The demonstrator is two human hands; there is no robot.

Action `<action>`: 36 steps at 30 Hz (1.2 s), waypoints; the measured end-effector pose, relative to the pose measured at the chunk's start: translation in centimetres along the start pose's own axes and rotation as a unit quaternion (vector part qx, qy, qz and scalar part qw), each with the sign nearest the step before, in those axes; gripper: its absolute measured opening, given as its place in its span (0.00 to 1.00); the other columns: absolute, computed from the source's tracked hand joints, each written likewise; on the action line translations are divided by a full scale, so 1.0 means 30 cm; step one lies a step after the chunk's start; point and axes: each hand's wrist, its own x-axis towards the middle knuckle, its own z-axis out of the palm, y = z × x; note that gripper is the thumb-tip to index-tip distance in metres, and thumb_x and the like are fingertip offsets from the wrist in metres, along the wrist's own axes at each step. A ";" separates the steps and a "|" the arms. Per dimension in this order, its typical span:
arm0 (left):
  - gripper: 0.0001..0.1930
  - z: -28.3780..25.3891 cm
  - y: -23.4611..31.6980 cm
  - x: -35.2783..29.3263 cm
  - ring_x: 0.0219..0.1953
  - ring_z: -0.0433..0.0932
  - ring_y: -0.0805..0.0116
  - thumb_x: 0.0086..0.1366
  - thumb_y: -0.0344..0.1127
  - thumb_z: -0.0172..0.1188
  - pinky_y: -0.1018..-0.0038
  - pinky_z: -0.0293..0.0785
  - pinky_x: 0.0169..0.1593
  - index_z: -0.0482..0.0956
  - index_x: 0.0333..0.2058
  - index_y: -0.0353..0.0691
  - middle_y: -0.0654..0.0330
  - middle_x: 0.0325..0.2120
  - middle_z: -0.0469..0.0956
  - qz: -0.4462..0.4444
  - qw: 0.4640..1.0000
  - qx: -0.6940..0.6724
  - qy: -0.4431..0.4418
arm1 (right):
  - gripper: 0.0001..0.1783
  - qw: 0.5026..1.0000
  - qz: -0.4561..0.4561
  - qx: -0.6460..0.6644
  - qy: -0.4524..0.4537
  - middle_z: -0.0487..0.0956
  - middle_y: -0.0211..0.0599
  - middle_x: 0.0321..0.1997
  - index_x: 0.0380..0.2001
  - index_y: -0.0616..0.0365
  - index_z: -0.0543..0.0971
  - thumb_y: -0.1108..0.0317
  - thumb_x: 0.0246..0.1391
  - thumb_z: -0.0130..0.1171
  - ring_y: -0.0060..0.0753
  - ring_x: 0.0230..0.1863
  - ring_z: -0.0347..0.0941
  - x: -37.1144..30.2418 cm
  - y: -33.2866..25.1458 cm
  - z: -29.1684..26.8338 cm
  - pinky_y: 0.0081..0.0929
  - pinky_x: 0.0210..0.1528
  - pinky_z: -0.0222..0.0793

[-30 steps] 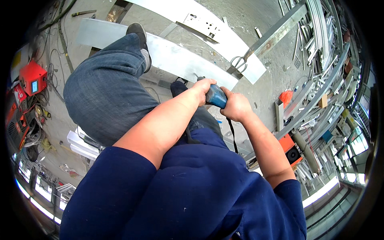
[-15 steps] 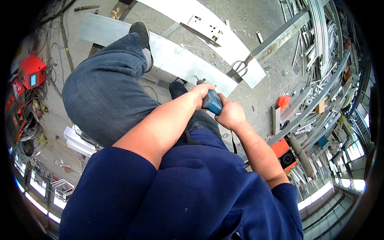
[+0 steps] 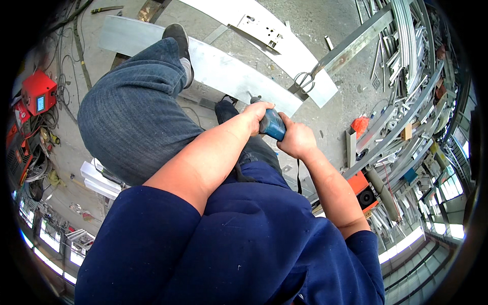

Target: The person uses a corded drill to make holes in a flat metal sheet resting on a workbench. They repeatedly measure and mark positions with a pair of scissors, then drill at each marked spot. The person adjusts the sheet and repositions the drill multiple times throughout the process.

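Two hands on one tool: left hand [image 3: 256,116] and right hand [image 3: 296,140] both wrapped round a blue power drill [image 3: 273,124], fingers closed tight on its body. Drill sits just past the bent knee [image 3: 132,117], at approx 12 o'clock from the chest, its front end pointing down onto a long metal strip [image 3: 239,76] lying on the floor. A foot in a dark shoe [image 3: 179,38] is planted on the strip at 11 o'clock, pinning it.

Doing it well, imo: keep the tool square to the strip, weight steady through both arms, foot firm so the strip can't spin or lift; keep the black cord [image 3: 298,178] clear of the work.

Further out: scissors [image 3: 304,80] at 1 o'clock by a second metal strip [image 3: 284,38], orange box [image 3: 363,185] at 3, red machine [image 3: 38,96] at 9, racks of metal bars [image 3: 406,66] at 2.

Hidden: the bit tip and contact point sit behind the left hand; trigger finger not visible; can't tell if it's running.
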 end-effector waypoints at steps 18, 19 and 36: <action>0.23 -0.039 -0.037 -0.014 0.41 0.82 0.60 0.65 0.50 0.62 0.61 0.79 0.47 0.73 0.50 0.41 0.55 0.43 0.80 0.003 0.998 -0.046 -0.048 | 0.47 0.999 -0.031 -0.036 -0.016 0.83 0.51 0.37 0.68 0.44 0.64 0.64 0.38 0.62 0.54 0.40 0.81 -0.004 -0.005 -0.013 0.46 0.46 0.78; 0.23 -0.046 -0.037 -0.005 0.41 0.82 0.60 0.65 0.50 0.62 0.61 0.79 0.47 0.73 0.50 0.41 0.55 0.43 0.80 0.004 0.998 -0.043 -0.050 | 0.47 0.999 -0.031 -0.036 -0.014 0.83 0.51 0.37 0.68 0.44 0.64 0.64 0.38 0.62 0.54 0.40 0.82 -0.003 -0.006 -0.013 0.46 0.46 0.78; 0.17 0.076 -0.139 -0.148 0.39 0.82 0.60 0.67 0.43 0.61 0.62 0.80 0.46 0.75 0.45 0.34 0.54 0.38 0.80 0.054 0.997 -0.023 -0.049 | 0.50 0.998 -0.045 0.028 0.017 0.83 0.53 0.37 0.69 0.50 0.61 0.62 0.37 0.64 0.56 0.40 0.81 -0.158 0.079 0.045 0.45 0.46 0.77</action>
